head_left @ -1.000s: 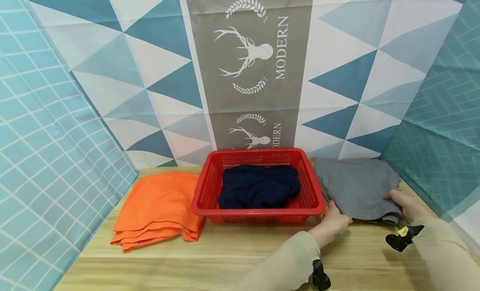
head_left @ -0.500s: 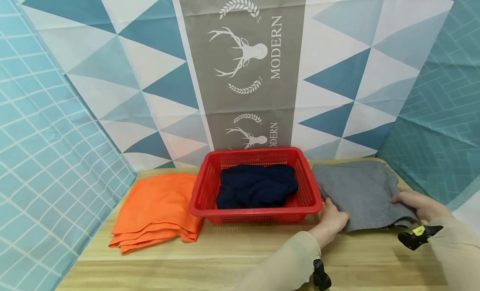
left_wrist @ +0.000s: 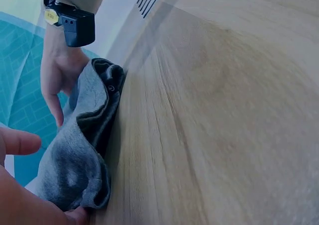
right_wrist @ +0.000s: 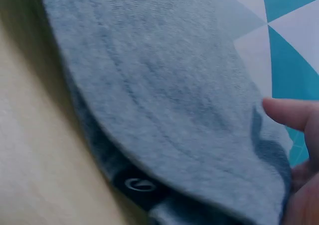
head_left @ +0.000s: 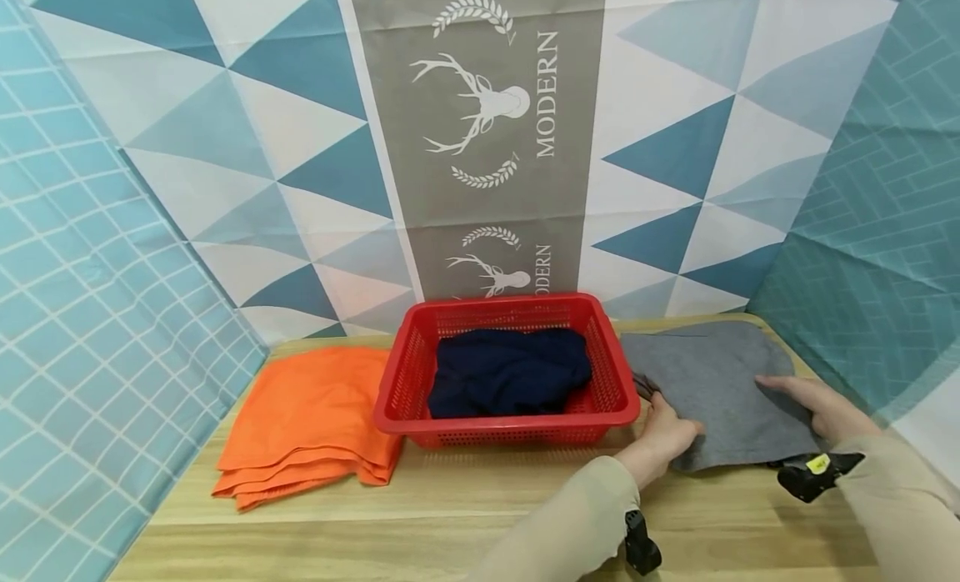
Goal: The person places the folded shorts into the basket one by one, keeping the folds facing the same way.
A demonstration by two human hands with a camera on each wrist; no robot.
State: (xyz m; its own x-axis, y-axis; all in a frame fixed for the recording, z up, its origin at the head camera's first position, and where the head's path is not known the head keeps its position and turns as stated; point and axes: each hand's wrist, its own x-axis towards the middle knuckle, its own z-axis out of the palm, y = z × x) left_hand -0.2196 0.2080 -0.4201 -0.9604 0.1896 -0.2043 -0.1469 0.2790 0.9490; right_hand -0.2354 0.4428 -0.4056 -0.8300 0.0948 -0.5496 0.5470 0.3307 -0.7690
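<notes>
A folded grey garment [head_left: 720, 390], with a dark logo tag [right_wrist: 142, 185] inside its front fold, lies right of the red basket. My left hand [head_left: 663, 436] grips its left edge beside the basket, fingers at the underside and thumb above the cloth. At the right edge my right hand [head_left: 832, 411] holds the garment, thumb on top and other fingers mostly hidden beneath. In the left wrist view the garment's front edge is wavy, and the right hand [left_wrist: 62, 70] shows behind it. Inside the red plastic basket [head_left: 506, 429] sits a dark navy folded cloth [head_left: 510, 372].
Left of the basket is a stack of folded orange fabric [head_left: 311, 423], close against its wall. All stand on a wooden tabletop [head_left: 375, 532]. Patterned sheets [head_left: 660, 107] rise behind and on both sides.
The garment's front edge has come towards me and lies smoother. The right hand moved right with its edge, then slightly back left. The left hand stays at the left edge.
</notes>
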